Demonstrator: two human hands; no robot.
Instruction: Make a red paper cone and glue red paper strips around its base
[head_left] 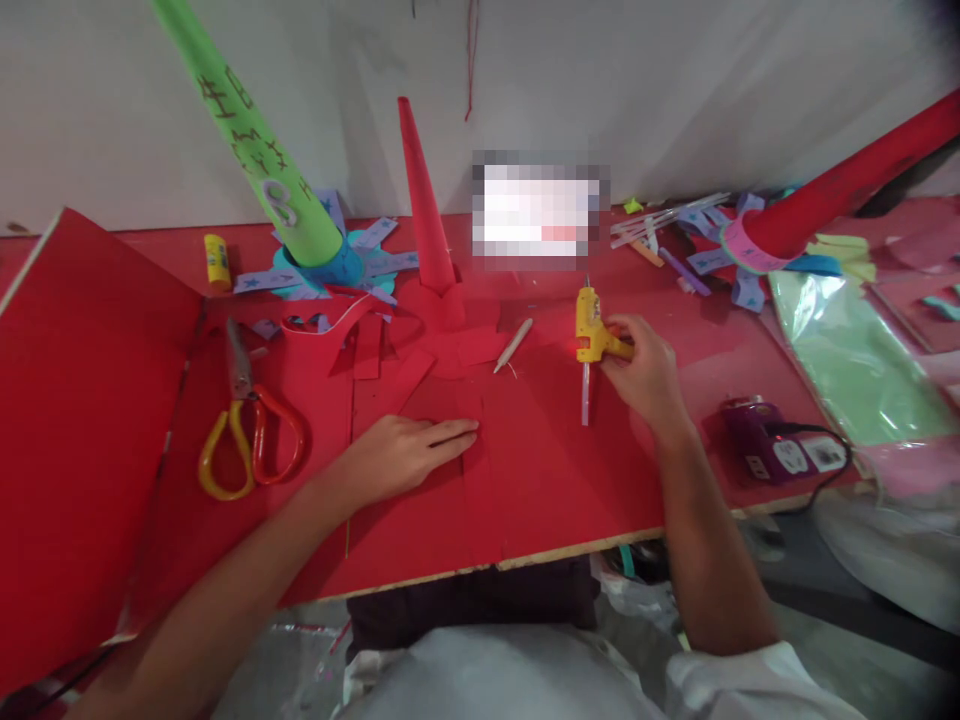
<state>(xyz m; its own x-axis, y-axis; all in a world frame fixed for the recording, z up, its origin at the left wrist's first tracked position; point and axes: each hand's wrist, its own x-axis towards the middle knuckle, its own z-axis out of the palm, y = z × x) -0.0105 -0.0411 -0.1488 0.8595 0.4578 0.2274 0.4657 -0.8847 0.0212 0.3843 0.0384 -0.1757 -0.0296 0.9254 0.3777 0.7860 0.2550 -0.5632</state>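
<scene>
My left hand [405,452] lies flat, fingers stretched out, pressing on a red paper sheet [435,500] on the red table [570,480]. My right hand [643,368] is closed around the handle of a yellow glue gun [589,328], which rests on the table with a glue stick poking out of its back toward me. A red paper cone [422,190] with cut paper flaps at its base stands just beyond the left hand. A thin white stick [514,344] lies between the cone and the glue gun.
Scissors with yellow and red handles [244,425] lie at the left beside a large red sheet [75,420]. A green cone [255,140] stands at the back left near a yellow glue stick [217,261]. Another red cone [840,190], green sheets [855,370] and a purple power strip [776,450] lie at the right.
</scene>
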